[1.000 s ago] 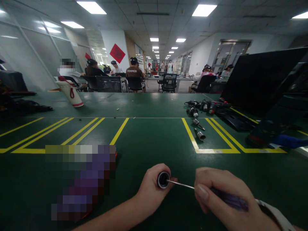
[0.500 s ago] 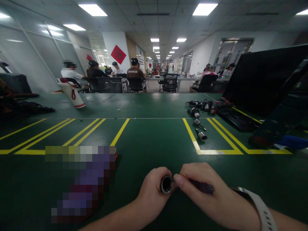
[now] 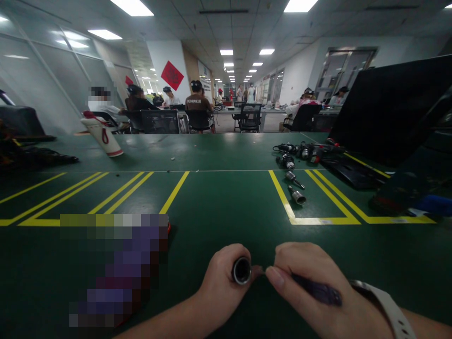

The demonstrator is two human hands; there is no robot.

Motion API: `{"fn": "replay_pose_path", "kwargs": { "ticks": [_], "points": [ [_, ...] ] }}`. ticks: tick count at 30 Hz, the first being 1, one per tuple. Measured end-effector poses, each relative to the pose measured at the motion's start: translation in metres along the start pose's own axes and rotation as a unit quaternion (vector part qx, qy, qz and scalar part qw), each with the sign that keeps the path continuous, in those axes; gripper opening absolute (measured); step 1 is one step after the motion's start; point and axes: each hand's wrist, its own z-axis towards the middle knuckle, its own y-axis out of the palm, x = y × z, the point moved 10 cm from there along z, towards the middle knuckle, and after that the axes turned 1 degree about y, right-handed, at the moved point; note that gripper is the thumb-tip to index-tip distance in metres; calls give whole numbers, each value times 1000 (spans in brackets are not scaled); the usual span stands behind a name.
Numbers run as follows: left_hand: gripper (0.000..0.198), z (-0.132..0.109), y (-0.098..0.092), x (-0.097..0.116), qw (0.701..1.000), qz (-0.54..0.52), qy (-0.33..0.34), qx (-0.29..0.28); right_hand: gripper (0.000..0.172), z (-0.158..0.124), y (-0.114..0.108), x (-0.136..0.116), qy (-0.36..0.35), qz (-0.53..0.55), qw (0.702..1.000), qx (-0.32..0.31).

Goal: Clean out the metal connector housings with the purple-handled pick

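Note:
My left hand [image 3: 222, 282] is closed round a small dark cylindrical part [image 3: 241, 270] with a metal rim, its open end facing me. My right hand [image 3: 310, 282] grips a screwdriver with a dark purple handle [image 3: 318, 290]. The shaft points left into the cylinder's opening and is almost wholly hidden between thumb and part. Both hands rest low over the green table mat [image 3: 219, 207], near its front edge. A pale watch strap [image 3: 388, 306] sits on my right wrist.
Several similar metal parts [image 3: 296, 195] and dark cabled pieces [image 3: 303, 153] lie at the right inside yellow lines. A large black panel [image 3: 391, 108] leans at far right. A white cup [image 3: 102, 136] stands back left. A blurred patch covers something at lower left. People sit at desks beyond.
A second ago the screwdriver's shaft was drawn out and visible. It went deep into the cylinder and has since backed out slightly, my right hand moving a little right.

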Motion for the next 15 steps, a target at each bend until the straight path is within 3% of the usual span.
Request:
{"fn": "replay_pose_path", "kwargs": {
  "ticks": [7,15],
  "points": [
    [15,-2,2,1,1000,-6,-3,-8,35,1,7,7,34,23,999,-29],
    [20,-1,3,2,998,-49,-29,-18,40,-1,1,18,68,69,995,11]
  ]
}}
